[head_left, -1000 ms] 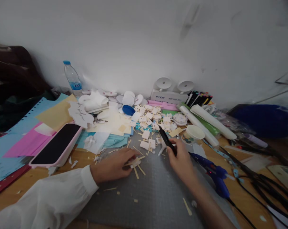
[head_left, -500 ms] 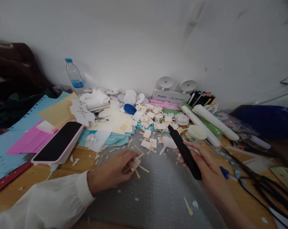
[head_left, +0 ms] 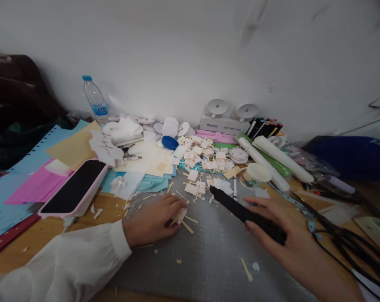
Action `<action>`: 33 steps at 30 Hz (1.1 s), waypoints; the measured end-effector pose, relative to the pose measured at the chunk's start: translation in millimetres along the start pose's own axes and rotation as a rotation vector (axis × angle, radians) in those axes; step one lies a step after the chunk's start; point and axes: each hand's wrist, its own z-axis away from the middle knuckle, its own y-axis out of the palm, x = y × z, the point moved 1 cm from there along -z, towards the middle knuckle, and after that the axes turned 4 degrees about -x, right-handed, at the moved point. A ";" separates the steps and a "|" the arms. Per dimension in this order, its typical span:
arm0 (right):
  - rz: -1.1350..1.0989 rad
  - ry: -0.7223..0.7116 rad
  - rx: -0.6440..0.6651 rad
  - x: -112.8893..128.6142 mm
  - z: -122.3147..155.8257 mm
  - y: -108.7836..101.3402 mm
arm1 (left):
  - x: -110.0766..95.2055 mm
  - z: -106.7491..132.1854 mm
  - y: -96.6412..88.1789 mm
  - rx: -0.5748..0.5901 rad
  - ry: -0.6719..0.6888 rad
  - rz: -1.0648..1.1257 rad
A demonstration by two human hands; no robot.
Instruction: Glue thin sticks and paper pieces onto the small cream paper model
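Observation:
My left hand [head_left: 160, 220], in a white sleeve, is closed around a small pale paper figure [head_left: 181, 217] low over the grey mat [head_left: 208, 251]. Thin yellowish strips stick out of the figure like limbs; my fingers hide part of it. In my right hand [head_left: 280, 235] is a thick black pen-shaped tool [head_left: 243, 212], gripped between thumb and fingers, its narrow tip pointing up and left. Beyond both hands lies a pile of similar paper figures [head_left: 202, 153], some with small drawn faces. A slim white pen [head_left: 235, 188] rests behind the tool.
To the left are a phone [head_left: 75, 186], coloured paper sheets [head_left: 32, 180] and a water bottle [head_left: 95, 100]. On the right stand a paper cup [head_left: 257, 173], white rolls [head_left: 282, 158], a marker set [head_left: 267, 128] and black cables [head_left: 350, 239]. Paper scraps [head_left: 246, 269] litter the mat.
My right hand has moved lower and to the right, and the black tool now lies flatter, with its tip further left and lower. My left hand and the paper figure have shifted slightly.

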 end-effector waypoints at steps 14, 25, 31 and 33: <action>-0.020 -0.179 0.126 4.6 -28.1 -6.0 | -3.1 7.2 3.7 -0.111 -0.155 -0.212; -0.311 0.003 -0.093 13.5 -39.3 48.7 | 2.9 7.4 1.4 -0.152 0.016 -0.058; -0.105 0.056 -0.089 -0.5 -37.8 64.5 | 7.2 3.9 0.3 -0.155 0.003 -0.027; 0.017 0.058 -0.009 -6.4 -41.6 54.7 | 9.7 4.6 -1.6 -0.144 -0.002 -0.025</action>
